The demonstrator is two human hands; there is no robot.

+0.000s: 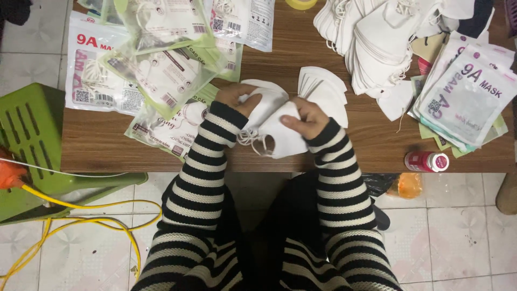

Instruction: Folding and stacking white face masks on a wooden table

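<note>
Here, seen from above, a person in black-and-white striped sleeves is sitting at a wooden table (pixel 107 145) that is filling the upper half of the frame. The left hand (pixel 236 97) and right hand (pixel 306 117) are meeting at the centre, each one gripping a small stack of folded white face masks (pixel 272 121), fingers curled closed around it, with ear loops dangling below. Just beside the right hand, a second short fan of white masks (pixel 326 91) is lying on the table. A big loose heap of masks (pixel 377 43) is sitting at upper right, filled clear packets (pixel 156 70) are piling up at upper left, and empty printed pouches (pixel 466 99) are lying at right, near a small red bottle (pixel 427 161).
</note>
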